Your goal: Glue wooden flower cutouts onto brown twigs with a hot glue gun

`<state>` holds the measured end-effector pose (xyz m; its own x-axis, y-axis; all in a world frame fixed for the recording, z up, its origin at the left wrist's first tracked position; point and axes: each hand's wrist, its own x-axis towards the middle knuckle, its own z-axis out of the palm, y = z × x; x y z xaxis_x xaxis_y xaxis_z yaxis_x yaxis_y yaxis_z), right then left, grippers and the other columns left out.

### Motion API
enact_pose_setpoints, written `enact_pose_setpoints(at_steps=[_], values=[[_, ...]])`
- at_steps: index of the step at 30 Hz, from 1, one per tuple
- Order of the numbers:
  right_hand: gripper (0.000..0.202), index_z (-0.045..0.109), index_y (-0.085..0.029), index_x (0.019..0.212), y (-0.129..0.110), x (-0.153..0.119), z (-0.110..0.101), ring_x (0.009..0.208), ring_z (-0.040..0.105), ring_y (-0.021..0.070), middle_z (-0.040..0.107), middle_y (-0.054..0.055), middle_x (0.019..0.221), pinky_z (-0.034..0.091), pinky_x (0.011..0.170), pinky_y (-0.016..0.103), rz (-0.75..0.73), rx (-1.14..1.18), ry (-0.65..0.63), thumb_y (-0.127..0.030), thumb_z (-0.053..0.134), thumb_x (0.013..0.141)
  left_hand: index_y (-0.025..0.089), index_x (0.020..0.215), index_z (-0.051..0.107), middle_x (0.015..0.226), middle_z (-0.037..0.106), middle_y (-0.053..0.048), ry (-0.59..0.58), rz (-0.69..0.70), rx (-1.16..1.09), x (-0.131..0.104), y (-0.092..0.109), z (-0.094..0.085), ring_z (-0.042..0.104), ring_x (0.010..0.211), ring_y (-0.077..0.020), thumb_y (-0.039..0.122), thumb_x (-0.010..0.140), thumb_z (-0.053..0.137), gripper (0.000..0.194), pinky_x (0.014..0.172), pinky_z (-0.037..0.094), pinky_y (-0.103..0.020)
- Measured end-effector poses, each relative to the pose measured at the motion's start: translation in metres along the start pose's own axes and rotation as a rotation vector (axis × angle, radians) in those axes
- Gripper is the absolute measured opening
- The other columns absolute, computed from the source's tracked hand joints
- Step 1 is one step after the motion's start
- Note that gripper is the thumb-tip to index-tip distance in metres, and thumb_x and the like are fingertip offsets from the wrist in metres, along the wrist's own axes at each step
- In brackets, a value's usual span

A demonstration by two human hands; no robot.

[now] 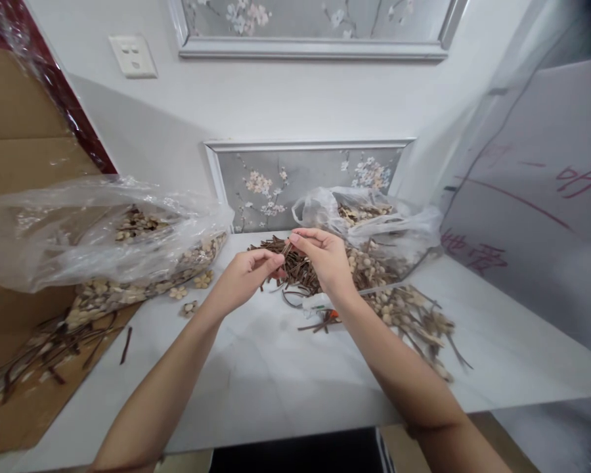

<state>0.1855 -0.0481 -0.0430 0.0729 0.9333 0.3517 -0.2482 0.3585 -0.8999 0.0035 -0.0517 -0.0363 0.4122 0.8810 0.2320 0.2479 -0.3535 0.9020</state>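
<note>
My left hand and my right hand are close together over the white table. Both have thumb and fingers pinched on a thin brown stem between them; its far end is hard to make out. Just behind and below my hands lies a pile of short brown sticks. A white tube-like object with a bit of orange beside it rests near my right wrist. Several pale dried flower pieces lie to the left of my left hand.
A clear plastic bag of dried pieces stands left, another bag right. Stemmed dried flowers spread beside my right forearm. Cardboard with loose sticks is at the left edge. A framed floral panel stands behind.
</note>
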Motion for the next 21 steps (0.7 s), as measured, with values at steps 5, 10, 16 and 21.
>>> enact_pose_setpoints(at_steps=[5,10,16,21], values=[[0.026,0.074,-0.018,0.086,0.001,0.0,0.002,0.077,0.069,0.0185,0.076,0.004,0.08,0.052,0.075,0.03,-0.018,-0.025,0.003,-0.04,0.078,0.073,0.015,0.086,0.063,0.078,0.074,-0.007,0.016,-0.017,-0.016,0.0,-0.002,0.001,0.068,0.074,-0.0196,0.048,0.08,0.07,0.034,0.067,0.047,-0.028],[0.025,0.075,-0.019,0.084,0.002,0.001,0.002,0.074,0.067,0.0172,0.075,0.004,0.081,0.049,0.068,0.027,-0.005,-0.017,-0.014,-0.041,0.078,0.073,0.014,0.083,0.068,0.078,0.075,-0.008,-0.008,-0.022,0.04,0.001,-0.001,-0.002,0.068,0.072,-0.0194,0.047,0.083,0.066,0.033,0.067,0.048,-0.029],[0.024,0.077,-0.019,0.081,-0.004,0.002,0.0,0.071,0.064,0.0146,0.074,0.005,0.082,0.045,0.064,0.026,0.084,0.076,-0.038,-0.039,0.08,0.069,0.014,0.082,0.07,0.084,0.076,-0.01,-0.089,-0.019,0.067,0.0,0.002,-0.009,0.069,0.081,-0.0213,0.05,0.088,0.059,0.038,0.077,0.049,-0.031],[0.024,0.077,-0.017,0.081,-0.007,0.004,-0.004,0.068,0.061,0.0129,0.073,0.005,0.079,0.044,0.064,0.025,0.106,0.099,-0.005,-0.032,0.084,0.063,0.012,0.087,0.071,0.088,0.076,-0.012,-0.143,-0.05,0.018,0.001,0.001,-0.011,0.07,0.085,-0.0229,0.055,0.091,0.052,0.046,0.082,0.051,-0.033]])
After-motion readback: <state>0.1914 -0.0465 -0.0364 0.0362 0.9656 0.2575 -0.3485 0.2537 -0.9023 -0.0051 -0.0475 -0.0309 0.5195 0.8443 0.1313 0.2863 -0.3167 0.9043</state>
